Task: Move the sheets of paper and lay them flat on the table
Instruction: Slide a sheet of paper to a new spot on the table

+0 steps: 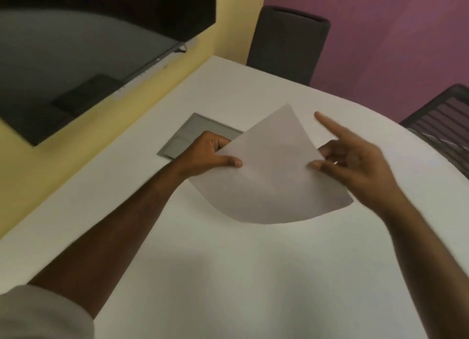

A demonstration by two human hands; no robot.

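Observation:
A white sheet of paper hangs above the middle of the white table, bowed so that its near edge curves down. My left hand pinches its left edge, thumb on top and fingers underneath. My right hand holds the right edge between thumb and bent fingers, while its index finger points away over the table. Whether more than one sheet is in the hold I cannot tell.
A grey cable hatch is set into the table just behind my left hand. A dark screen hangs on the yellow wall at the left. A dark chair stands at the far edge, a mesh chair at the right.

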